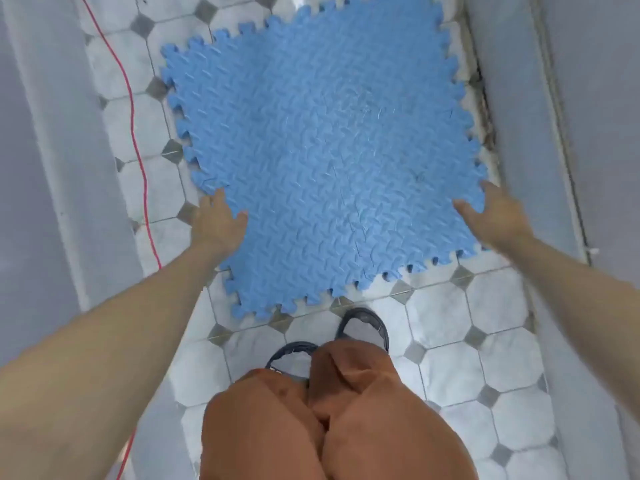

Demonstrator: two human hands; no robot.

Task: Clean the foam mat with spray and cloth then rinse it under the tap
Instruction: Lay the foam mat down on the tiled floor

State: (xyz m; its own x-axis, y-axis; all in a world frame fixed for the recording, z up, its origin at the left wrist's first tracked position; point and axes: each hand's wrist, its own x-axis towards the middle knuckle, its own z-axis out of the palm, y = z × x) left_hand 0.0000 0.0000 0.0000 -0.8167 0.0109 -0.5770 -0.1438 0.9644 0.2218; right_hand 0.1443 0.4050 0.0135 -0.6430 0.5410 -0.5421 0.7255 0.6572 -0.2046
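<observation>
A blue foam mat (325, 150) with jigsaw edges and a ribbed surface lies slanted across the tiled floor in front of me. My left hand (217, 223) holds its left edge near the front corner, thumb on top of the foam and fingers at the rim. My right hand (491, 216) holds the right edge the same way, thumb lying on the mat. The undersides of both hands are hidden, so how far the fingers reach beneath the mat is unclear. Both arms stretch forward and down.
The floor (498, 348) has white octagonal tiles with small grey squares. A red cord (136, 147) runs along the left side. Pale walls close in on the left (41, 168) and right (595, 133). My knees in brown trousers (332, 417) and dark sandals (363, 323) are below the mat.
</observation>
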